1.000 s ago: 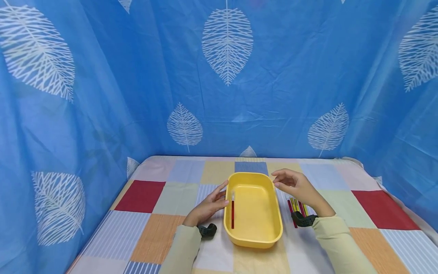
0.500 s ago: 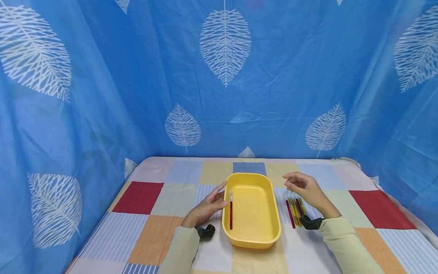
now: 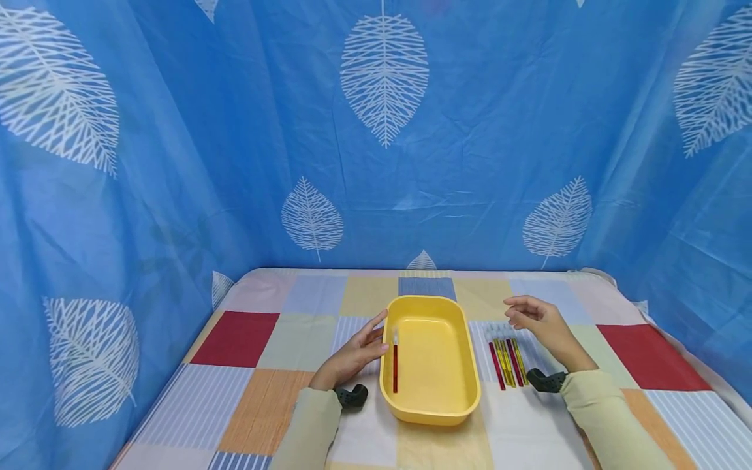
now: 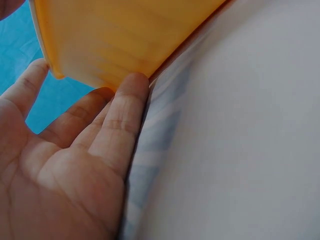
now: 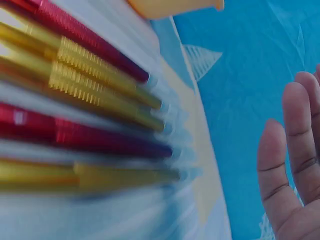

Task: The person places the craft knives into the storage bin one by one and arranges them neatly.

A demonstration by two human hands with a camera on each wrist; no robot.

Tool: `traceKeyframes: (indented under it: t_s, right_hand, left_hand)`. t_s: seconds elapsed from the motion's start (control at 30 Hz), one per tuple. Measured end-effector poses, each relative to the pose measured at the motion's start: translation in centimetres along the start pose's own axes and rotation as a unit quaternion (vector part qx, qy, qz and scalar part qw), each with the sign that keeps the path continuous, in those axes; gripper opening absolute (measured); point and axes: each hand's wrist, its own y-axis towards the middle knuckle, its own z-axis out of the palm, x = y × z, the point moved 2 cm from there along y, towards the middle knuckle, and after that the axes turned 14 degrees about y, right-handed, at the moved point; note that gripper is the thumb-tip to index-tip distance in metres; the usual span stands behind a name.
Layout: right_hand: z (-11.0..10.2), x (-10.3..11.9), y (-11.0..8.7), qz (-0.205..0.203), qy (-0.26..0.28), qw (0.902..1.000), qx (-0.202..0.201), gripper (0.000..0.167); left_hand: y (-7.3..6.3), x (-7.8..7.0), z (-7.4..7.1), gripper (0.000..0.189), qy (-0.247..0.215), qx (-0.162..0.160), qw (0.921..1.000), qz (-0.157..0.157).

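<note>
My left hand [image 3: 355, 356] rests against the left side of a yellow plastic tray [image 3: 431, 416], thumb at the rim. In the left wrist view, nearly straight fingertips touch the outer wall of the tray [image 4: 135, 35]. A slim red pen-like tool with a clear cap [image 3: 395, 369] lies inside, along the left wall. Right of the tray is a row of several metallic red and gold tools [image 3: 514, 362], with knurled grips and clear caps in the right wrist view. My right hand [image 3: 543, 326] hovers beyond their capped ends, fingers loosely bent, holding nothing.
A patchwork cloth [image 3: 317, 405] covers the table. Blue curtains [image 3: 458, 163] with white leaf prints hang behind it and at both sides. Dark wrist mounts [image 3: 546, 380] sit on both arms.
My right hand has drawn away from the tray's right rim to the right, uncovering the row of tools. My left hand stays at the tray.
</note>
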Motion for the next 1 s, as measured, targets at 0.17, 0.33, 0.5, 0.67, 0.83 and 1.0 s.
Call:
traceKeyframes:
  t_s: [0.17,0.33,0.5,0.67,0.83,1.0]
  right_hand:
    - [-0.8,-0.8,0.0,0.037,-0.011,0.9991,-0.02,0.036]
    - [-1.4,-1.4,-0.1,0.064,-0.021,0.9976,-0.017,0.039]
    - [-2.0,-2.0,-0.1,0.099,-0.026,0.9947,-0.002,0.044]
    - [-2.5,-2.7,0.0,0.127,-0.029,0.9914,0.014,0.046]
    - [-3.0,-3.3,0.1,0.144,-0.04,0.9885,0.023,0.045]
    - [-3.5,-3.6,0.4,0.16,-0.06,0.9845,0.04,0.047]
  left_hand:
    - [-0.1,-0.1,-0.1,0.08,0.002,0.001,1.0,0.0]
    - [-0.2,-0.2,-0.1,0.08,0.002,0.003,1.0,0.002]
    - [-0.1,-0.1,0.0,0.08,0.003,0.003,1.0,0.002]
    - [0.0,0.0,0.1,0.08,0.004,0.0,1.0,-0.003]
    - [0.0,0.0,0.1,0.08,0.004,-0.002,1.0,-0.006]
    - [-0.1,-0.1,0.1,0.08,0.005,0.002,1.0,0.003]
